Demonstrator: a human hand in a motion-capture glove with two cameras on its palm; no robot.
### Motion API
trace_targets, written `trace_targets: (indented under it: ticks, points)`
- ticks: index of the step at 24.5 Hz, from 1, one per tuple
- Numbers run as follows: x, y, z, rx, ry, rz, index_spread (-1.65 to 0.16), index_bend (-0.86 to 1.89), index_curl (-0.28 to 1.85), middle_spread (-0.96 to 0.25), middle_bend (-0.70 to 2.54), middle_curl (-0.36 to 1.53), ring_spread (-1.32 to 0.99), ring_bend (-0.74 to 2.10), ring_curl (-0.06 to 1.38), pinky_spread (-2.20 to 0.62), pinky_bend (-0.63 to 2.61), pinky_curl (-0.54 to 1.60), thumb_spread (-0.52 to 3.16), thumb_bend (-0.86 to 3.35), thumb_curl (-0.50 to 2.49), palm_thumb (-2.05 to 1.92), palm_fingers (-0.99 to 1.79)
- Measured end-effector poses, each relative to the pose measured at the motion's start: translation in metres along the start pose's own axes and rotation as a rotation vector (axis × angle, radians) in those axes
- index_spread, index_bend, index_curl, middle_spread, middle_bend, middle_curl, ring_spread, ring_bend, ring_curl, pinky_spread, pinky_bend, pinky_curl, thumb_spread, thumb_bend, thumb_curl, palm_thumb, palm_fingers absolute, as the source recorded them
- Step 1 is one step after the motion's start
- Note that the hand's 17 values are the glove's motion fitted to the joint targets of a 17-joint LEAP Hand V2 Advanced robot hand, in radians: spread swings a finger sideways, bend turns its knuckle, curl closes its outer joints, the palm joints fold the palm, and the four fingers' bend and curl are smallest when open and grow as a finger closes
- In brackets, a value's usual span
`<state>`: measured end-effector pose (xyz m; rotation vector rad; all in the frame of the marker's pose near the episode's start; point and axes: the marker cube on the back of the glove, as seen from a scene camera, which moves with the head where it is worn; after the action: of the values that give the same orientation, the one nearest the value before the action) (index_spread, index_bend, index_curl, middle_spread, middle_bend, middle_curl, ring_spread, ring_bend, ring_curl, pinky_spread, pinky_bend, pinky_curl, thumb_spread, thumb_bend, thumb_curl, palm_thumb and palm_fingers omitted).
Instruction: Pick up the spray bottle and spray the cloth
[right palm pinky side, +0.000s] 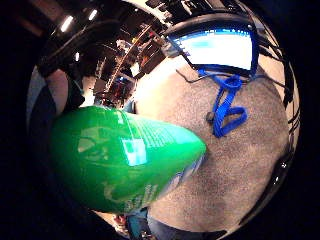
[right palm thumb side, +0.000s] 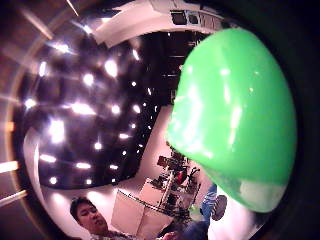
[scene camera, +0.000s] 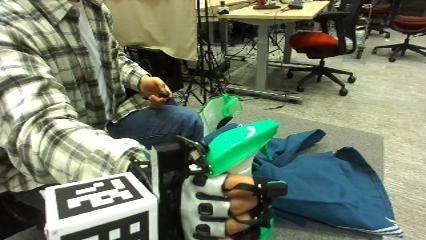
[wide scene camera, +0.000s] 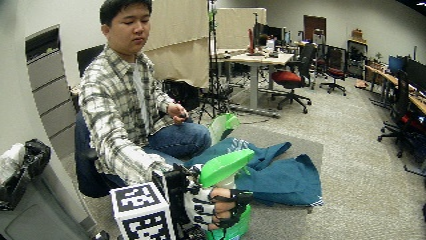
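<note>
Blue cloth (scene camera: 333, 185) spread over the grey table (scene camera: 363, 135), second green bottle (scene camera: 219, 111) standing beside the cloth's far edge, bare tabletop past the cloth.

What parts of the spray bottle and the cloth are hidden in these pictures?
- Bottle body: the outside view shows only its green head; the gloved right hand wraps the neck, and the bottom edge cuts off the rest.
- Nozzle opening: too small to make out in any view.
- Cloth: the bottle and hand cover its near part in the outside view.
- Label print: blurred in the little finger side palm view.
</note>
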<state>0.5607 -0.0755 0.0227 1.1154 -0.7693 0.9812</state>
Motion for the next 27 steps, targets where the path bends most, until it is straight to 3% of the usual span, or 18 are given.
trace_targets:
  ticks: [6, 12, 27]
  points:
    - [-0.003, -0.005, -0.003, 0.081, 0.063, -0.024, -0.28, 0.3, 0.36, -0.13, 0.39, 0.43, -0.16, 0.42, 0.38, -0.05, 0.41, 0.29, 0.53, -0.03, 0.63, 1.04, 1.26]
    - [-0.003, -0.007, -0.002, 0.17, 0.093, -0.021, -0.27, 0.36, 0.42, -0.16, 0.46, 0.46, -0.19, 0.47, 0.4, -0.11, 0.37, 0.29, 0.36, -0.03, 0.66, 1.02, 1.37]
    - [0.007, -0.004, 0.002, 0.104, 0.157, -0.045, -0.27, 0.39, 0.48, -0.18, 0.51, 0.48, -0.21, 0.52, 0.44, -0.16, 0.39, 0.33, 0.16, -0.03, 0.72, 1.01, 1.34]
